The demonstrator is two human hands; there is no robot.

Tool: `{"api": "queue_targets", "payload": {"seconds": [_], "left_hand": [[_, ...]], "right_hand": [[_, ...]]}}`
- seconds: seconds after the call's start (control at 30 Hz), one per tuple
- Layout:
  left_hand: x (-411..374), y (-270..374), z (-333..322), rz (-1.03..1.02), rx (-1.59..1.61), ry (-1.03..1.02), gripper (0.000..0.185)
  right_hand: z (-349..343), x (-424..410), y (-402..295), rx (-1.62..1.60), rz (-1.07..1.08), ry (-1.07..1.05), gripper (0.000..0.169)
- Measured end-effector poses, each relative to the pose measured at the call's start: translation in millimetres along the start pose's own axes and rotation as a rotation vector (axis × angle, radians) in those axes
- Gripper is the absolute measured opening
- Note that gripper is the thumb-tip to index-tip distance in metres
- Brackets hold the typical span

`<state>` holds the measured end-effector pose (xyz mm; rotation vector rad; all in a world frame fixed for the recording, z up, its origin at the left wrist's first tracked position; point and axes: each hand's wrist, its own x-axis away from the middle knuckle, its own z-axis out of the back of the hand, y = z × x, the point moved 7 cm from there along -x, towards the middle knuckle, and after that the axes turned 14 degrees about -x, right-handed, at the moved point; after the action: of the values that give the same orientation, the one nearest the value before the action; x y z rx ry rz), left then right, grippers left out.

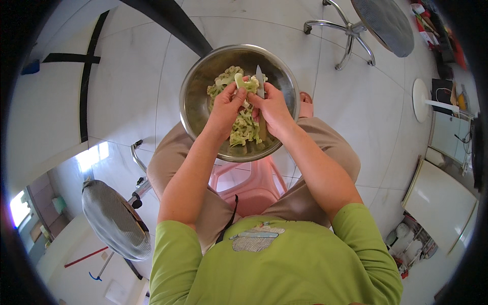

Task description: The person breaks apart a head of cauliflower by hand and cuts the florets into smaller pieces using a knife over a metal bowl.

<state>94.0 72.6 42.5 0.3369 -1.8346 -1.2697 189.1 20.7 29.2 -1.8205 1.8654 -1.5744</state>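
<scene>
A large stainless steel bowl sits in front of me, between my knees. Cauliflower florets lie inside it, some at the upper left and some lower down. My left hand holds a cauliflower floret with a pale green stem, above the bowl. In my right hand is a knife, its blade pointing away from me and its handle running down under the palm. The fingertips of my right hand are close to the floret; whether they touch it is hard to tell.
A pink plastic stool is below me. A wheeled chair stands at the left and another at the upper right. A dark bar reaches down to the bowl's far rim. Right of it, a white round stand base rests on the tiles.
</scene>
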Motion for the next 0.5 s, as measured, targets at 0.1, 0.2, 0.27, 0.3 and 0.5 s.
{"api": "queue_targets", "payload": {"seconds": [0.1, 0.2, 0.27, 0.3, 0.5], "left_hand": [[7.2, 0.7, 6.4, -0.007, 0.12, 0.066, 0.034], [11.8, -0.9, 12.9, -0.005, 0.101, 0.153, 0.034], [11.6, -2.5, 17.3, -0.011, 0.115, 0.154, 0.036], [11.8, -2.5, 19.3, -0.014, 0.125, 0.153, 0.038], [18.0, 21.3, 22.1, -0.127, -0.032, 0.121, 0.034]], "right_hand": [[-5.5, 6.2, 0.3, 0.073, -0.018, 0.005, 0.019], [-3.8, 9.4, -4.6, 0.173, -0.003, 0.058, 0.016], [4.8, 8.1, -6.5, 0.28, 0.062, 0.116, 0.015], [6.1, 8.8, -11.6, 0.391, 0.158, 0.093, 0.015], [-20.1, 42.8, -41.2, 0.798, 0.534, 0.02, 0.016]]}}
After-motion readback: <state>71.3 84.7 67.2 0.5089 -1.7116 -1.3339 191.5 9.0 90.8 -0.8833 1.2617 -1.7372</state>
